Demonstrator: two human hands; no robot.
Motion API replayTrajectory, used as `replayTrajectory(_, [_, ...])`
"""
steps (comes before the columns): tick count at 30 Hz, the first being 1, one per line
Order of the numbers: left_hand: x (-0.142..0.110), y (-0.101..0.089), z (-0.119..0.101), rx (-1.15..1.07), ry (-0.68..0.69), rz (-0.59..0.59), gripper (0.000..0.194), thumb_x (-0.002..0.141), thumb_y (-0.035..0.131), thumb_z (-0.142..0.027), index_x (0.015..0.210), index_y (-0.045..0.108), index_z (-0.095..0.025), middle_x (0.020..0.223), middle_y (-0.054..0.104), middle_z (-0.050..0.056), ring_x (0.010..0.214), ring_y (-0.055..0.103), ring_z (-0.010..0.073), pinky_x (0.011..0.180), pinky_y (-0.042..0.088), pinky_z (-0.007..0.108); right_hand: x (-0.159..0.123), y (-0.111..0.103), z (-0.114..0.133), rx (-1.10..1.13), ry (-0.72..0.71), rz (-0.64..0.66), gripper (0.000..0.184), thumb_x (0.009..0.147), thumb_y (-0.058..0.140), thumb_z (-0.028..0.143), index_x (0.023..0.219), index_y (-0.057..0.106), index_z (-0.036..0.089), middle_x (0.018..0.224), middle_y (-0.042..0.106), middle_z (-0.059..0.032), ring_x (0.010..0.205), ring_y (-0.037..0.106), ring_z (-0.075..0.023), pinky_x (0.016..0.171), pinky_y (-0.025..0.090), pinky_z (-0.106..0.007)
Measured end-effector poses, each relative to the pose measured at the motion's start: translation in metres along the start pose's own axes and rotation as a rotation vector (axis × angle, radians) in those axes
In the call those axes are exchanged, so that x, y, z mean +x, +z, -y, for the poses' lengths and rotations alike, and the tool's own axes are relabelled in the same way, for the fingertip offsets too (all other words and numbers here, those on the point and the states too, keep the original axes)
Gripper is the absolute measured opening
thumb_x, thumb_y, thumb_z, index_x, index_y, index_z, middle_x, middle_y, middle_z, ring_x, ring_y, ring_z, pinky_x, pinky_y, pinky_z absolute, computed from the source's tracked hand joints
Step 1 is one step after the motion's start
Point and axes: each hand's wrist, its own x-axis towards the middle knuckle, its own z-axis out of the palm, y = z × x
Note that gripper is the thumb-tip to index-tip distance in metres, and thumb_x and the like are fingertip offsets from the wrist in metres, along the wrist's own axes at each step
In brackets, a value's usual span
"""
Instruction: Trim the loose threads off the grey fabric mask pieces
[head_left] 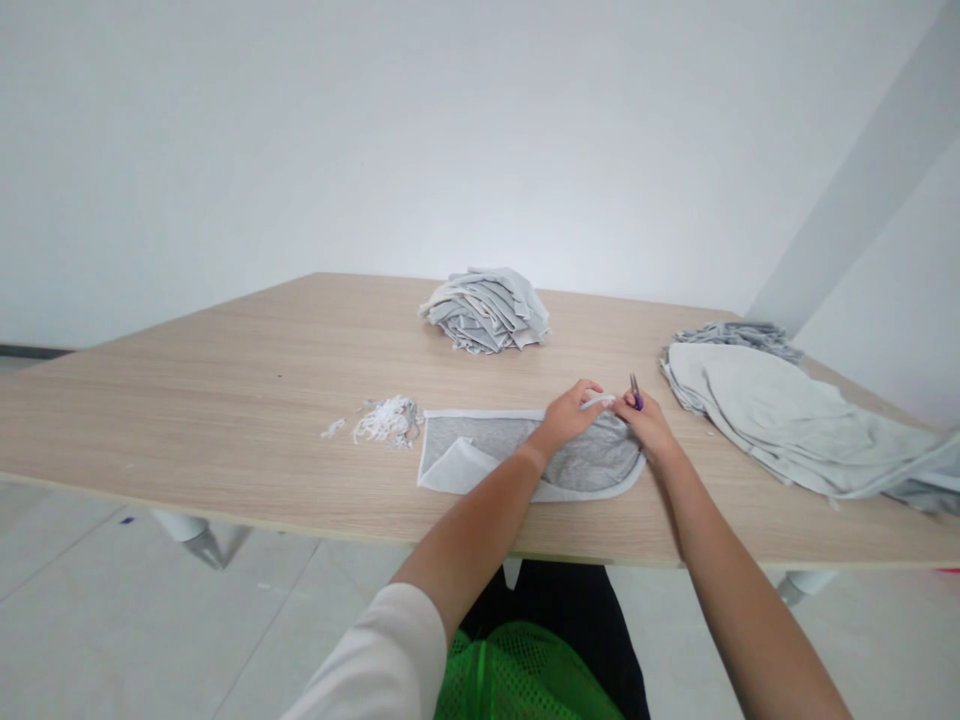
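A grey fabric piece (517, 432) with a white border lies lengthwise on the table in front of me, its lower left part folded over to a pale side. My left hand (570, 414) pinches the far edge of this cloth, lifting it slightly. Close beside it, my right hand (646, 420) is closed around small purple-handled thread snips (637, 393), whose metal tips point up and away. The right fingertips also meet the cloth's edge near its rounded right end. Exactly how the fingers share cloth and snips is too small to make out.
White thread scraps (390, 420) lie just left of the cloth. A stack of folded grey fabric pieces (487, 310) sits near the back of the wooden table (247, 400). More pale and grey fabric pieces (787, 415) spread along the right side. A white wall stands behind.
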Motion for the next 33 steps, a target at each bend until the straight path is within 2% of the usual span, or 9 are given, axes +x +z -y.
replayTrajectory(2, [-0.003,0.000,-0.002,0.007,0.035,0.018,0.043,0.090,0.070,-0.047,0.128,0.063,-0.028,0.102,0.075,-0.001,0.096,0.067,0.0178,0.091,0.052,0.028,0.001,0.001,0.000,0.059,0.056,0.015,0.048,0.065,0.082,0.044,0.077,0.039,0.025,0.062,0.049,0.0063,0.058,0.044,-0.0129,0.054,0.035,-0.026])
replayTrajectory(4, [-0.003,0.000,-0.002,-0.004,0.078,0.017,0.039,0.090,0.070,-0.044,0.124,0.065,-0.026,0.103,0.075,0.000,0.096,0.067,0.0171,0.090,0.052,0.027,0.001,0.002,0.001,0.112,0.110,0.038,0.050,0.064,0.082,0.044,0.078,0.038,0.026,0.061,0.050,0.0058,0.056,0.046,-0.0136,0.051,0.034,-0.026])
replayTrajectory(8, [0.004,0.002,0.005,-0.015,0.096,-0.007,0.027,0.097,0.057,-0.042,0.107,0.071,-0.021,0.100,0.075,0.001,0.095,0.066,0.0163,0.086,0.051,0.024,0.000,0.004,0.004,0.148,0.135,0.052,0.054,0.062,0.084,0.047,0.077,0.036,0.026,0.059,0.049,0.0060,0.054,0.046,-0.0134,0.048,0.033,-0.026])
replayTrajectory(12, [0.010,0.002,0.009,0.027,0.072,-0.024,0.040,0.103,0.045,-0.046,0.094,0.072,-0.018,0.085,0.071,0.001,0.082,0.061,0.0156,0.077,0.048,0.024,-0.004,0.005,0.008,0.158,0.149,0.037,0.058,0.061,0.086,0.049,0.079,0.036,0.027,0.059,0.048,0.0074,0.050,0.044,-0.0121,0.046,0.032,-0.026])
replayTrajectory(16, [0.011,0.004,0.010,0.067,0.051,-0.031,0.046,0.105,0.038,-0.043,0.086,0.070,-0.017,0.083,0.070,0.002,0.081,0.060,0.0159,0.076,0.047,0.025,-0.008,0.005,0.012,0.202,0.098,0.048,0.062,0.059,0.091,0.047,0.081,0.037,0.026,0.073,0.061,0.0037,0.058,0.052,-0.0125,0.051,0.040,-0.025])
replayTrajectory(20, [0.012,0.006,0.012,0.074,-0.008,-0.021,0.038,0.104,0.042,-0.037,0.092,0.071,-0.017,0.090,0.073,0.004,0.086,0.063,0.0172,0.084,0.051,0.027,-0.007,0.004,0.011,0.182,0.099,0.075,0.065,0.056,0.094,0.047,0.080,0.038,0.025,0.073,0.062,0.0031,0.058,0.052,-0.0125,0.051,0.040,-0.025])
replayTrajectory(24, [0.012,0.006,0.014,-0.011,0.052,-0.009,0.025,0.099,0.054,-0.036,0.109,0.072,-0.020,0.111,0.076,0.004,0.104,0.067,0.0170,0.097,0.051,0.027,-0.003,0.003,0.006,0.173,0.127,0.057,0.062,0.059,0.092,0.052,0.077,0.038,0.026,0.062,0.057,0.0042,0.054,0.052,-0.0139,0.050,0.040,-0.027])
replayTrajectory(27, [0.010,0.005,0.015,-0.025,0.106,0.018,0.028,0.099,0.057,-0.041,0.109,0.073,-0.021,0.111,0.076,0.004,0.107,0.068,0.0183,0.099,0.051,0.028,-0.001,0.003,0.006,0.202,0.119,0.047,0.060,0.063,0.087,0.056,0.075,0.037,0.026,0.061,0.058,0.0030,0.054,0.053,-0.0152,0.051,0.041,-0.028])
replayTrajectory(33, [0.011,0.005,0.014,0.018,0.059,-0.019,0.029,0.101,0.052,-0.040,0.108,0.073,-0.020,0.110,0.077,0.004,0.108,0.067,0.0194,0.099,0.052,0.029,-0.004,0.005,0.010,0.221,0.128,0.020,0.061,0.059,0.092,0.049,0.077,0.039,0.026,0.068,0.062,0.0018,0.060,0.058,-0.0161,0.054,0.045,-0.028])
